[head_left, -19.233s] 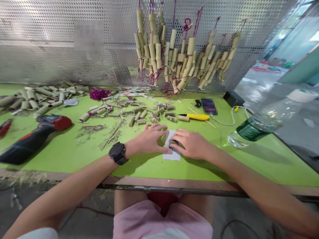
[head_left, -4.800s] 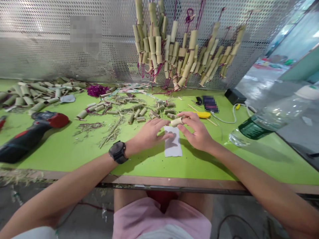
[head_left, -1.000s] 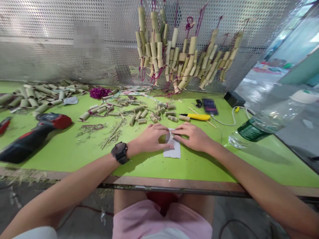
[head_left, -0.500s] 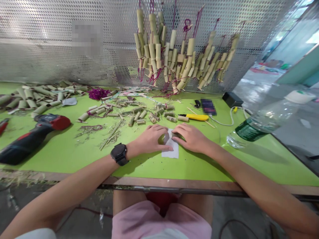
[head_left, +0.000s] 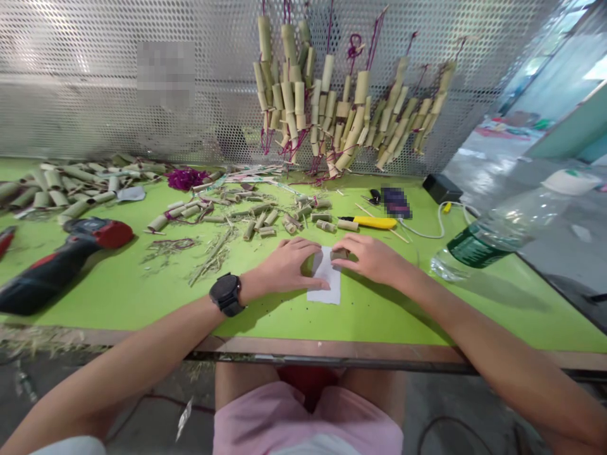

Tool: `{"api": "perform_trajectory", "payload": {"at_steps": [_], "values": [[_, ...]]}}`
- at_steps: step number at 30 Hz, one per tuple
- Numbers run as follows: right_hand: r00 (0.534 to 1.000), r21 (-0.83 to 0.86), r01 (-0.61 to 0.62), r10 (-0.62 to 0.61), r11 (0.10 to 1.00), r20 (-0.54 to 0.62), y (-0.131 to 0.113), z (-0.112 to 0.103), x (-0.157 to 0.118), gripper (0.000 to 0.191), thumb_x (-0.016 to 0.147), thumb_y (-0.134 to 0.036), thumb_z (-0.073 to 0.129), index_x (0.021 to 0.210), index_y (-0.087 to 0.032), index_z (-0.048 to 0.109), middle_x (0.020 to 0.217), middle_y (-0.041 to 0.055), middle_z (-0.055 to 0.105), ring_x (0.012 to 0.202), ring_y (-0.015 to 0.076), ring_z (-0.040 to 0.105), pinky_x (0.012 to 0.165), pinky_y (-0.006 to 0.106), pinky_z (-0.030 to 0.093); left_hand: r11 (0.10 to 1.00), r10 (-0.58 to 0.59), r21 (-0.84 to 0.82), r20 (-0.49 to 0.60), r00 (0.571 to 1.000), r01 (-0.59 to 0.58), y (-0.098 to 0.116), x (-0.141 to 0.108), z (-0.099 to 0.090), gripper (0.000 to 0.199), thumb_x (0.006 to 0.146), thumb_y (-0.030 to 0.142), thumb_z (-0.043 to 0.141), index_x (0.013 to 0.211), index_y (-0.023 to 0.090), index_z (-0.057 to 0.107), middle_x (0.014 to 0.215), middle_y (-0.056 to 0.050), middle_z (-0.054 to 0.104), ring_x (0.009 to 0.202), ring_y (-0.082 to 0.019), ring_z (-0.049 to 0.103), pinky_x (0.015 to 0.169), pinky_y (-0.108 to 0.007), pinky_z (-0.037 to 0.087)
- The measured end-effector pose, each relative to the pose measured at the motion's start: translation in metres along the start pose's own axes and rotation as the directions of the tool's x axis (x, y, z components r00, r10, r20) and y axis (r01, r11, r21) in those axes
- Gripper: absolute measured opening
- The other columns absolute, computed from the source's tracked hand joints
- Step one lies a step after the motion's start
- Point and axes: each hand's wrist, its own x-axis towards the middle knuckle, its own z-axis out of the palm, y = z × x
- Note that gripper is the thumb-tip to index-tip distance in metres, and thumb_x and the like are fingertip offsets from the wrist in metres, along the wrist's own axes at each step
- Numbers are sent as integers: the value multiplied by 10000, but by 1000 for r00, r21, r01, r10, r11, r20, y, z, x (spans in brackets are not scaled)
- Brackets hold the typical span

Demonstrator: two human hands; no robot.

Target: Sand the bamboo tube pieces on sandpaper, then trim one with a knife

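A small white paper lies on the green table between my hands. My left hand, with a black watch on its wrist, rests on the paper's left side, thumb and fingers apart and nothing between them. At the paper's right edge, my right hand has its thumb and fingers round a short bamboo piece, which is partly hidden by the fingers. Just beyond the hands lie loose short bamboo pieces and a yellow utility knife.
A drill lies at the left, below a bamboo pile and purple string. Strung bamboo figures hang on the perforated metal panel. A plastic bottle, a phone and a black box are at the right.
My right hand has shifted slightly right with the bamboo piece, uncovering more of the paper. My left hand has hardly moved.
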Motion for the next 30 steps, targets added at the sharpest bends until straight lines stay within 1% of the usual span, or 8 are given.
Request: {"api": "perform_trajectory", "payload": {"at_steps": [4,8,11,16,19,22,26,30], "values": [[999,28,-45,46,999,-27,8,-4,1,234,982,-442,749,1069,-230,800,1011,99,804,907,282,739,827,421,580,1000,9,13,-15,1000,-9,-1,0,1,740,818,789,777,1295,228,701,1403,-145,723,1275,-372,654,1041,-512,525],[999,62,26,-27,998,27,-8,-1,-2,236,1007,-437,719,1097,-235,800,1008,80,807,895,262,750,805,389,571,1000,10,21,11,1000,-10,0,-1,0,731,824,787,775,1300,239,686,1405,-128,724,1298,-365,647,1070,-507,503],[998,55,50,-52,997,25,-12,2,-2,242,1033,-434,679,1131,-247,798,1067,88,809,928,270,760,826,401,578,1000,-6,17,7,1000,6,1,0,0,737,818,776,790,1301,228,693,1395,-132,730,1299,-368,653,1085,-516,497],[999,-44,-51,51,998,-6,4,0,1,247,1048,-393,635,1134,-216,784,1131,137,812,999,333,761,835,457,585,999,-22,25,7,1000,22,0,0,1,765,828,796,763,1316,210,687,1436,-151,710,1314,-383,645,1090,-520,487],[997,-42,-80,80,996,-14,7,-3,1,231,1047,-373,615,1162,-224,750,1122,133,805,986,321,755,824,443,578,1000,-16,19,7,1000,15,0,0,1,751,830,791,766,1298,208,696,1426,-154,713,1306,-383,649,1078,-518,497],[991,27,-133,134,991,-29,3,-7,1,229,1051,-395,589,1156,-231,710,1096,116,796,935,290,747,784,410,562,999,-42,13,31,999,41,3,0,-2,773,826,809,754,1305,204,697,1446,-159,698,1325,-390,635,1094,-523,492],[981,77,-191,188,979,47,-3,-8,2,263,1058,-446,573,1120,-213,679,1045,109,780,896,256,730,754,355,527,995,-98,14,103,990,97,7,1,-7,815,839,819,732,1369,203,670,1511,-148,658,1399,-386,585,1161,-514,440],[975,-65,-200,205,978,83,-3,-5,4,306,1055,-485,570,1095,-198,670,1026,120,775,867,266,715,692,327,452,994,-112,17,119,987,111,9,1,-9,810,841,797,752,1384,203,662,1525,-141,651,1417,-379,573,1176,-509,426]]}}
